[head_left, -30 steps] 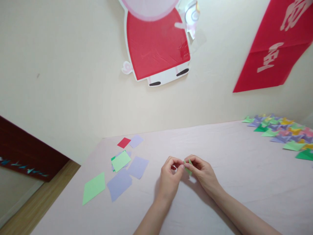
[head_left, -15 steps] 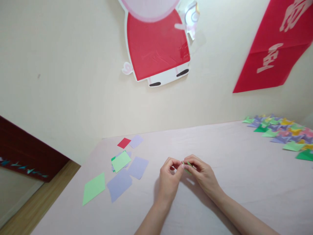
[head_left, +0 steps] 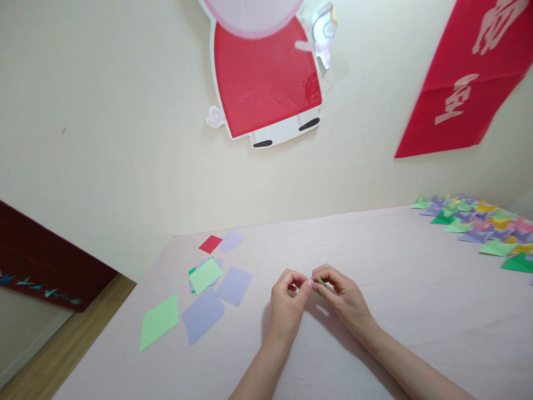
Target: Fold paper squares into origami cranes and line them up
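Observation:
A small folded piece of green paper (head_left: pixel 318 293) is pinched between both hands above the pale cloth-covered surface (head_left: pixel 366 244). My left hand (head_left: pixel 289 300) closes thumb and fingers at the paper's left end. From the other side, my right hand (head_left: pixel 343 294) grips it with thumb and bent fingers, the fingertips of the two hands almost meeting. Most of the paper is hidden by the fingers, so its folded shape cannot be made out.
Left lie loose paper sheets: light green (head_left: pixel 159 323), purple (head_left: pixel 203 316), red (head_left: pixel 210 244), and a small stack topped by a light green sheet (head_left: pixel 206 276). Rows of folded paper figures (head_left: pixel 483 222) stand at far right. Behind rises a wall (head_left: pixel 291 183) with a cartoon cutout (head_left: pixel 266 78).
Both hands keep their pinch in nearly the same place. The green paper shows slightly differently between the fingers, and the camera view has shifted a little.

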{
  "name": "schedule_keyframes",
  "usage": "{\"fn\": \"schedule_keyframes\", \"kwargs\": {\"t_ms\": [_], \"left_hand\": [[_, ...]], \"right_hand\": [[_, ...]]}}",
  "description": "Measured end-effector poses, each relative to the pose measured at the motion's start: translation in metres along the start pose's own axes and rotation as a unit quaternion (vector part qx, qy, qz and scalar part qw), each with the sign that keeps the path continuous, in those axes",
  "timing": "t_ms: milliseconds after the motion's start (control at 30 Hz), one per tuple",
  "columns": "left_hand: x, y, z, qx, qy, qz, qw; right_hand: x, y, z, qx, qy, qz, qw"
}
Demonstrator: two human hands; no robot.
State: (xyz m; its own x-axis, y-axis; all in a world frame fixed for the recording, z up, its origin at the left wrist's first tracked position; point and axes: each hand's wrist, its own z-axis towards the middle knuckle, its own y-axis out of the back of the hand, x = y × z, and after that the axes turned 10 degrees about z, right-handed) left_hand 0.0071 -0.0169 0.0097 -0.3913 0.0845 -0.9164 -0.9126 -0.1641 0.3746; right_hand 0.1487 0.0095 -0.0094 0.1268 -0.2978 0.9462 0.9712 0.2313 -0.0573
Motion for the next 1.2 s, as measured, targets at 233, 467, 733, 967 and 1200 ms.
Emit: {"fn": "schedule_keyframes", "kwargs": {"t_ms": [233, 467, 733, 967, 1200], "left_hand": [[-0.0007, -0.0017, -0.0021, -0.027, -0.018, -0.008, 0.999], [0.0027, -0.0028, -0.0007, -0.001, 0.024, -0.032, 0.999], [-0.0007, -0.0032, 0.0000, 0.019, 0.070, -0.075, 0.995], [0.0016, 0.0001, 0.0045, 0.037, 0.099, -0.110, 0.988], [-0.0016, 0.0008, 0.0048, 0.066, 0.137, -0.134, 0.979]], "right_hand": [[0.0034, -0.0015, -0.0002, 0.016, 0.027, -0.023, 0.999], [-0.0021, 0.0020, 0.0017, 0.016, 0.084, -0.053, 0.995], [-0.0019, 0.0037, 0.0004, 0.021, 0.130, -0.088, 0.987], [-0.0033, 0.0042, 0.0001, 0.023, 0.125, -0.091, 0.988], [-0.0047, 0.0051, 0.0011, 0.028, 0.124, -0.086, 0.988]]}}
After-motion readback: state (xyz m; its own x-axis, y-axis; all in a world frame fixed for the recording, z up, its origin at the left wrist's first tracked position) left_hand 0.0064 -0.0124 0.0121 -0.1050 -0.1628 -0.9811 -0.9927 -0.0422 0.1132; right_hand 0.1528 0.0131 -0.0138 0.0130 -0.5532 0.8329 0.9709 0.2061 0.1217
